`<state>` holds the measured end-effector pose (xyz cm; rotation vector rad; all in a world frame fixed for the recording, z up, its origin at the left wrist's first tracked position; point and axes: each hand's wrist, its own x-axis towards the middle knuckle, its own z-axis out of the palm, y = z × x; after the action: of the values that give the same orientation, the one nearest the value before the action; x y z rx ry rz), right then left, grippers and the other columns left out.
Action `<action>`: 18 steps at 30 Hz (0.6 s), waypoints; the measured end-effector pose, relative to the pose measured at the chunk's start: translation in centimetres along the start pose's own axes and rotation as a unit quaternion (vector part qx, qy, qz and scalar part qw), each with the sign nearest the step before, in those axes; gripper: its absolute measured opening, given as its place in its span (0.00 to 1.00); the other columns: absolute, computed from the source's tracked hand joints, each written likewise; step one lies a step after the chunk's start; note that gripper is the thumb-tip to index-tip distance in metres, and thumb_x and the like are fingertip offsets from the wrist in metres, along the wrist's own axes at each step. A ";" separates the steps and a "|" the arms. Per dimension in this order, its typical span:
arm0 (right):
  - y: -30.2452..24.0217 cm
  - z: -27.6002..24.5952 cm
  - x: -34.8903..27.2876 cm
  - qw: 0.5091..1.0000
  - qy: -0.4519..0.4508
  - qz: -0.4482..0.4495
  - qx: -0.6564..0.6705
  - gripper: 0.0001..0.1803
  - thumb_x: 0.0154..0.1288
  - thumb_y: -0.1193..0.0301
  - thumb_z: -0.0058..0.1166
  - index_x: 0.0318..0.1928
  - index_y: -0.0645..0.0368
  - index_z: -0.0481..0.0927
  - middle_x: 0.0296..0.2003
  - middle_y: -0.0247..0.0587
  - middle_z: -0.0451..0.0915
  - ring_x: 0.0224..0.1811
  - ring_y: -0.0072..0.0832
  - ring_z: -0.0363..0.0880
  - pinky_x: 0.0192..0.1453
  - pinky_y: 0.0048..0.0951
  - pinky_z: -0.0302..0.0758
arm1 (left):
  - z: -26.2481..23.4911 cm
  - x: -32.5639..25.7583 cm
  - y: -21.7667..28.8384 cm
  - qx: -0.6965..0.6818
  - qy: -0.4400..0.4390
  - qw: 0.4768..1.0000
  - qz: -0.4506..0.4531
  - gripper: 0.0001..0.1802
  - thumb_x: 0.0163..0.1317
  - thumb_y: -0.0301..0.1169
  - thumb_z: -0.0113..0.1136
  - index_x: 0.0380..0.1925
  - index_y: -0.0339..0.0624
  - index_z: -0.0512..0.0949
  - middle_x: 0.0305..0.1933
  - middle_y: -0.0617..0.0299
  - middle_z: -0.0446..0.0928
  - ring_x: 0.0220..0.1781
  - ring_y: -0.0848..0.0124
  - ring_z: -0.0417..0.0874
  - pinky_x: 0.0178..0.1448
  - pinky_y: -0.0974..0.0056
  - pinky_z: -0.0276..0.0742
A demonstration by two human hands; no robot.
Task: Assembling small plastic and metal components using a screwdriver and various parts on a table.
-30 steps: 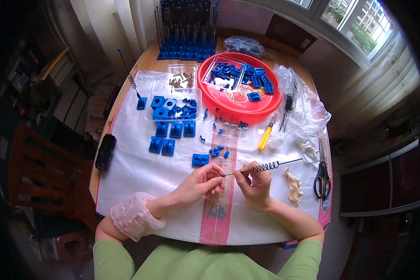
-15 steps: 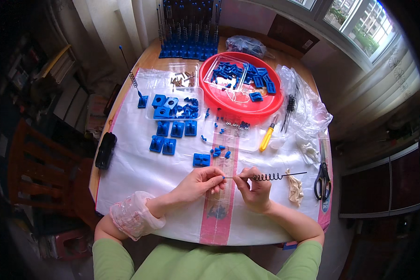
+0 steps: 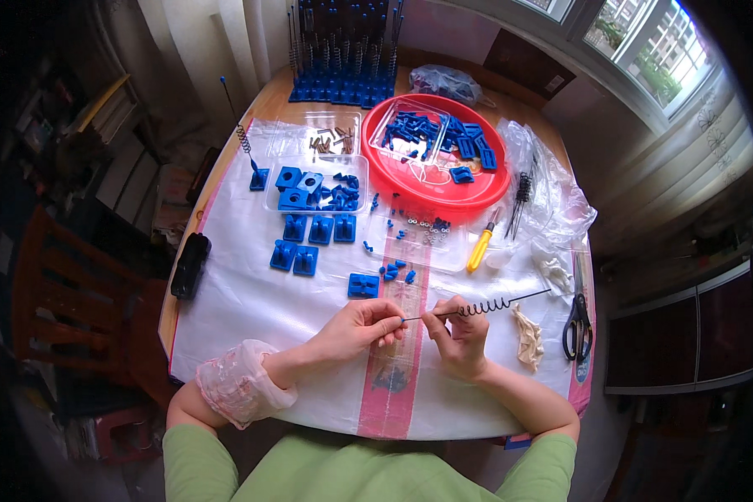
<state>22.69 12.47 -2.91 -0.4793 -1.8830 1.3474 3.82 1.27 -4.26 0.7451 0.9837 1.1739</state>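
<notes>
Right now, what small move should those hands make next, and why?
Perhaps the right hand should gently push the black coiled wire toward the left hand. The left hand pinches at the small blue cap on the wire's end, the right hand grips the wire close by, and whether the cap is fully seated is too small to tell.

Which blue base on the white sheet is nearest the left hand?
The lone base just beyond the left hand; other bases on the sheet lie farther off, leftward.
</notes>
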 end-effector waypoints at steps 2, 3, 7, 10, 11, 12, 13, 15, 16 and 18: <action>0.1 -0.1 0.0 1.000 -0.001 0.005 0.003 0.07 0.67 0.80 0.66 0.34 0.62 0.78 0.23 0.31 0.77 0.22 0.14 0.72 0.24 0.20 0.65 | -0.1 0.0 -0.2 -0.004 -0.002 1.000 0.004 0.07 0.79 0.30 0.55 0.45 0.40 0.80 0.38 0.71 0.81 0.35 0.87 0.78 0.39 0.77 0.74; 0.1 -0.1 -0.1 1.000 -0.001 0.006 0.006 0.07 0.67 0.80 0.65 0.34 0.62 0.78 0.23 0.31 0.77 0.22 0.14 0.72 0.24 0.20 0.64 | -0.1 0.1 -0.2 -0.005 0.000 1.000 0.003 0.07 0.78 0.30 0.55 0.45 0.40 0.80 0.38 0.71 0.81 0.35 0.87 0.78 0.39 0.77 0.74; 0.0 -0.2 -0.2 1.000 0.006 0.008 0.017 0.07 0.68 0.80 0.65 0.34 0.63 0.78 0.23 0.30 0.76 0.23 0.13 0.70 0.25 0.19 0.64 | 0.0 0.1 0.0 -0.004 0.000 1.000 -0.002 0.07 0.78 0.31 0.56 0.45 0.40 0.80 0.37 0.71 0.81 0.35 0.86 0.79 0.38 0.77 0.74; -0.1 -0.2 -0.1 1.000 0.003 0.005 0.022 0.07 0.68 0.81 0.64 0.34 0.62 0.78 0.22 0.30 0.74 0.23 0.13 0.68 0.25 0.20 0.62 | -0.2 0.1 -0.1 -0.002 -0.003 1.000 -0.003 0.07 0.78 0.31 0.56 0.45 0.40 0.81 0.37 0.71 0.81 0.35 0.86 0.79 0.38 0.77 0.74; -0.1 -0.2 0.0 1.000 0.001 0.004 0.023 0.08 0.68 0.81 0.64 0.34 0.62 0.77 0.22 0.30 0.74 0.23 0.13 0.68 0.25 0.20 0.61 | -0.2 0.1 -0.1 -0.002 -0.004 1.000 -0.002 0.07 0.78 0.31 0.56 0.45 0.40 0.81 0.37 0.71 0.81 0.36 0.86 0.79 0.38 0.77 0.74; 0.0 -0.2 0.0 1.000 -0.002 0.003 0.023 0.08 0.68 0.81 0.64 0.34 0.62 0.77 0.22 0.29 0.74 0.23 0.13 0.67 0.24 0.20 0.61 | -0.2 0.1 -0.2 -0.002 -0.002 1.000 -0.003 0.07 0.78 0.30 0.56 0.46 0.40 0.81 0.37 0.71 0.81 0.35 0.86 0.79 0.38 0.77 0.74; 0.0 -0.2 0.0 1.000 -0.005 0.002 0.024 0.08 0.68 0.81 0.64 0.34 0.62 0.77 0.22 0.29 0.73 0.22 0.13 0.67 0.24 0.21 0.61 | -0.2 0.1 -0.2 -0.002 0.000 1.000 -0.003 0.07 0.78 0.30 0.56 0.46 0.40 0.81 0.37 0.71 0.82 0.35 0.86 0.79 0.38 0.77 0.74; -0.1 -0.2 -0.1 1.000 -0.006 -0.002 0.026 0.08 0.68 0.82 0.64 0.33 0.62 0.76 0.21 0.29 0.73 0.22 0.13 0.66 0.24 0.21 0.60 | -0.3 0.1 -0.3 -0.003 -0.001 1.000 -0.001 0.07 0.78 0.30 0.56 0.46 0.40 0.81 0.37 0.70 0.82 0.35 0.86 0.79 0.38 0.77 0.74; 0.0 -0.2 -0.1 1.000 -0.007 -0.004 0.027 0.08 0.67 0.83 0.64 0.33 0.62 0.76 0.21 0.29 0.73 0.21 0.13 0.66 0.24 0.21 0.60 | -0.2 0.2 -0.3 -0.004 -0.005 1.000 0.002 0.07 0.78 0.30 0.56 0.46 0.40 0.81 0.37 0.70 0.82 0.35 0.86 0.79 0.38 0.77 0.74; 0.0 -0.3 0.0 1.000 -0.008 -0.008 0.024 0.09 0.67 0.83 0.63 0.33 0.62 0.76 0.20 0.29 0.72 0.21 0.13 0.65 0.23 0.21 0.59 | -0.2 0.2 -0.3 -0.007 -0.008 1.000 0.005 0.07 0.78 0.29 0.56 0.47 0.39 0.81 0.37 0.70 0.81 0.35 0.86 0.79 0.38 0.77 0.74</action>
<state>22.91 12.61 -2.87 -0.4286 -1.8592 1.3873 3.78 1.40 -4.68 0.7469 0.9587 1.1815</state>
